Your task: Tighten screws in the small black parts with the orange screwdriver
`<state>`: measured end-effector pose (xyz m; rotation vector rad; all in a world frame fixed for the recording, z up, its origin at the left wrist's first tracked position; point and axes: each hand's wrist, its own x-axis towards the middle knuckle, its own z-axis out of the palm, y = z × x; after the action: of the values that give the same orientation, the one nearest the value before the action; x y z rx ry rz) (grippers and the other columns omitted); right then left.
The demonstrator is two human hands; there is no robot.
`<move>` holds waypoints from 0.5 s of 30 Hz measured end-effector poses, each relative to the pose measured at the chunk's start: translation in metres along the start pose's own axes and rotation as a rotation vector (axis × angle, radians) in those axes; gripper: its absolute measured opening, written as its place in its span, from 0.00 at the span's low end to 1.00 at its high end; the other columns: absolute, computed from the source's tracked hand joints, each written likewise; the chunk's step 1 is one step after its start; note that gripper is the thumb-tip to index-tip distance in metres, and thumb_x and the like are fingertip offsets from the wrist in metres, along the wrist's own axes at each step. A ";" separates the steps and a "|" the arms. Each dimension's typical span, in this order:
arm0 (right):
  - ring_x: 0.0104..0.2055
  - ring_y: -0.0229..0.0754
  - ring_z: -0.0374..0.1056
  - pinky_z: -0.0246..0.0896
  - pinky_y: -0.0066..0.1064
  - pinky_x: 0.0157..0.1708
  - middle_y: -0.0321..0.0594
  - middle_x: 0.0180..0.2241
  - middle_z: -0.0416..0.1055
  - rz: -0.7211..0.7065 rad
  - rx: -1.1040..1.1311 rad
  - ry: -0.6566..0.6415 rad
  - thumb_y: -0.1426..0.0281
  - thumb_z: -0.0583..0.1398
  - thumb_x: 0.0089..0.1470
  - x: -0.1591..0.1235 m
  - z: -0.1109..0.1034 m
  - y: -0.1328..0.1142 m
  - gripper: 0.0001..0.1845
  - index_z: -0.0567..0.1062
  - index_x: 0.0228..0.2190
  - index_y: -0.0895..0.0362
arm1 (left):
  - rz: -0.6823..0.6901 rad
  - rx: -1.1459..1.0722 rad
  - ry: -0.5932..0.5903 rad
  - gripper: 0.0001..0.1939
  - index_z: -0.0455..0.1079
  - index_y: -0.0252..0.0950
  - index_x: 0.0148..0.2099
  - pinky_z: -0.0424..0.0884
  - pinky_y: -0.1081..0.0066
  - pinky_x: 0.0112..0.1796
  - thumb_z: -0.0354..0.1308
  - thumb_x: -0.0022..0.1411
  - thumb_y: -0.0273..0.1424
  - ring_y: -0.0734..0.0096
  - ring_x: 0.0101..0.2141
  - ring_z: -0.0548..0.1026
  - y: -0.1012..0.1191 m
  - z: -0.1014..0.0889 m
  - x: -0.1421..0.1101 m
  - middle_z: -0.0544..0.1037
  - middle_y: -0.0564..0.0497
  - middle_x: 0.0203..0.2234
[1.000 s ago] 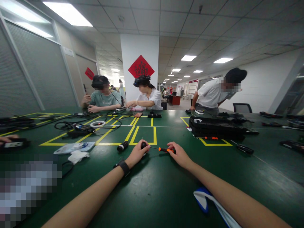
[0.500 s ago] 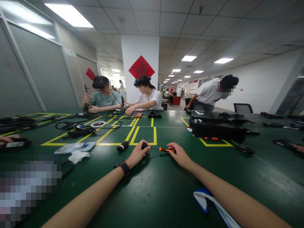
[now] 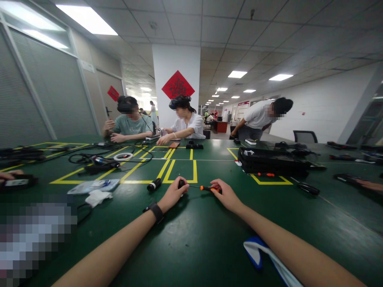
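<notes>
While our left hand (image 3: 173,193) grasps a small black part (image 3: 181,183) over the desk (image 3: 179,255), our right hand (image 3: 227,195) holds an orange-and-black screwdriver (image 3: 205,188), its shaft pointing towards that part; should either grip loosen, the tip could slip and jab us

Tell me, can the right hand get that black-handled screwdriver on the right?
Probably yes: green tabletop lies between the right hand and the black-handled screwdriver, though the hand holds an orange-and-black screwdriver.
</notes>
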<state>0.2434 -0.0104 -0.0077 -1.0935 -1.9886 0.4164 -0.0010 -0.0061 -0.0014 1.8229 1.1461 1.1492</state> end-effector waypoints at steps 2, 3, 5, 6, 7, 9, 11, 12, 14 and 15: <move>0.39 0.39 0.64 0.58 0.33 0.42 0.39 0.37 0.66 -0.030 -0.009 0.017 0.75 0.56 0.46 0.000 0.000 -0.001 0.16 0.67 0.40 0.57 | 0.010 0.010 0.004 0.11 0.60 0.37 0.37 0.62 0.74 0.28 0.50 0.55 0.38 0.74 0.25 0.67 0.000 0.000 0.000 0.68 0.56 0.23; 0.39 0.39 0.64 0.58 0.32 0.41 0.39 0.37 0.66 -0.037 -0.017 0.024 0.76 0.57 0.45 -0.001 -0.001 -0.002 0.16 0.67 0.40 0.57 | 0.014 0.014 0.006 0.10 0.60 0.37 0.37 0.62 0.74 0.27 0.50 0.55 0.38 0.74 0.25 0.67 0.000 0.001 0.000 0.68 0.56 0.23; 0.39 0.39 0.63 0.58 0.33 0.42 0.40 0.37 0.66 -0.034 -0.028 0.028 0.75 0.58 0.44 -0.001 -0.001 -0.004 0.17 0.67 0.40 0.57 | 0.017 0.018 0.006 0.10 0.60 0.37 0.36 0.62 0.74 0.27 0.50 0.55 0.37 0.75 0.25 0.67 0.001 0.001 -0.001 0.68 0.56 0.23; 0.39 0.39 0.63 0.58 0.33 0.42 0.40 0.38 0.65 -0.024 -0.030 0.031 0.75 0.57 0.45 -0.001 0.000 -0.004 0.17 0.67 0.40 0.57 | 0.018 0.017 0.005 0.10 0.60 0.37 0.36 0.62 0.74 0.27 0.50 0.55 0.37 0.75 0.25 0.67 0.001 0.001 -0.001 0.68 0.56 0.23; 0.40 0.39 0.63 0.58 0.33 0.42 0.41 0.38 0.65 -0.008 -0.031 0.032 0.74 0.57 0.46 -0.001 0.000 -0.004 0.16 0.67 0.40 0.57 | 0.019 0.013 0.002 0.10 0.60 0.37 0.36 0.62 0.74 0.28 0.50 0.55 0.37 0.75 0.25 0.67 0.002 0.001 -0.001 0.68 0.56 0.23; 0.40 0.39 0.63 0.58 0.34 0.42 0.41 0.38 0.66 0.034 -0.037 0.025 0.72 0.54 0.50 -0.001 0.000 -0.003 0.14 0.66 0.41 0.57 | 0.020 0.003 0.001 0.10 0.60 0.37 0.36 0.62 0.74 0.28 0.50 0.55 0.37 0.74 0.26 0.67 0.002 0.001 -0.001 0.68 0.56 0.24; 0.38 0.39 0.64 0.58 0.34 0.41 0.40 0.35 0.67 0.064 -0.044 0.006 0.73 0.53 0.51 -0.001 0.000 -0.002 0.13 0.66 0.41 0.56 | 0.017 -0.006 0.003 0.10 0.60 0.37 0.36 0.62 0.74 0.28 0.50 0.55 0.37 0.74 0.26 0.67 0.003 0.001 -0.001 0.68 0.56 0.24; 0.37 0.39 0.64 0.59 0.34 0.40 0.39 0.34 0.67 0.065 -0.043 -0.003 0.73 0.53 0.51 -0.001 0.000 -0.002 0.13 0.66 0.40 0.56 | 0.009 -0.011 0.003 0.10 0.60 0.37 0.36 0.62 0.74 0.28 0.50 0.55 0.37 0.74 0.26 0.67 0.004 0.001 -0.001 0.68 0.56 0.23; 0.37 0.39 0.64 0.59 0.34 0.40 0.39 0.34 0.67 0.036 -0.033 -0.008 0.74 0.54 0.50 -0.001 -0.001 -0.003 0.13 0.67 0.40 0.56 | -0.010 -0.024 0.001 0.10 0.60 0.37 0.36 0.62 0.74 0.27 0.50 0.54 0.37 0.74 0.26 0.67 0.004 0.000 -0.002 0.68 0.55 0.23; 0.38 0.39 0.64 0.59 0.34 0.41 0.39 0.35 0.67 0.017 -0.027 -0.005 0.74 0.55 0.48 -0.001 -0.001 -0.004 0.14 0.67 0.40 0.56 | -0.018 -0.032 0.001 0.10 0.60 0.37 0.36 0.62 0.74 0.27 0.50 0.54 0.38 0.74 0.26 0.67 0.004 0.000 -0.002 0.68 0.55 0.23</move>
<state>0.2425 -0.0135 -0.0048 -1.1276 -1.9955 0.4031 0.0002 -0.0092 0.0016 1.7847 1.1364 1.1517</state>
